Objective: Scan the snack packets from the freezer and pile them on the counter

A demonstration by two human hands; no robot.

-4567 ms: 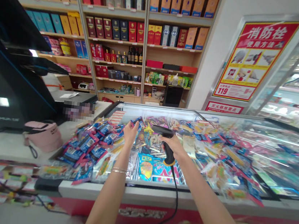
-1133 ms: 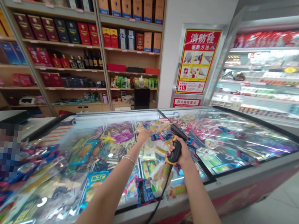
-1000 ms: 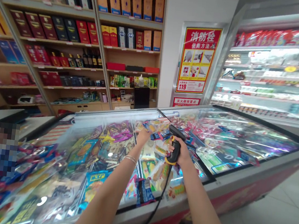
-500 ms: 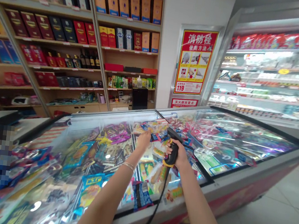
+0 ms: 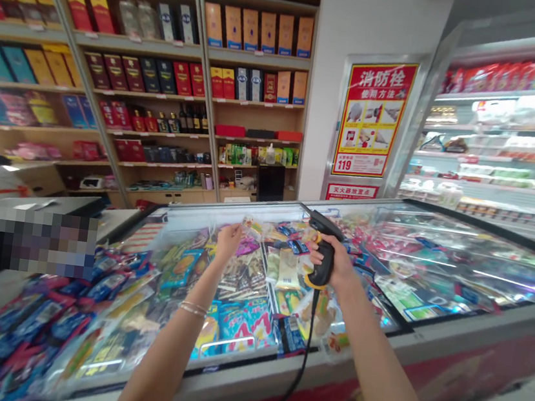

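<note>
My right hand (image 5: 338,261) is wrapped round the grip of a black and yellow barcode scanner (image 5: 323,262). Its cord hangs down past the freezer's front edge. My left hand (image 5: 229,241), with a bracelet at the wrist, is closed in a pinch at the edge of a small clear and yellowish ice cream packet (image 5: 252,227). That packet is partly blurred. Beneath both hands is a glass-topped chest freezer (image 5: 247,364) full of colourful ice cream packets. A dark blue packet (image 5: 288,334) lies near its front edge, below the scanner.
Many blue and pink packets (image 5: 46,313) are heaped at the left end of the freezer. Beyond it, shelves (image 5: 148,96) hold boxed goods and bottles. A red fire-hydrant poster (image 5: 375,119) hangs on the wall, and a lit refrigerated display (image 5: 507,152) stands at right.
My left hand has moved left over the freezer with the small packet at its fingers. My right hand still grips the scanner. The view has turned left.
</note>
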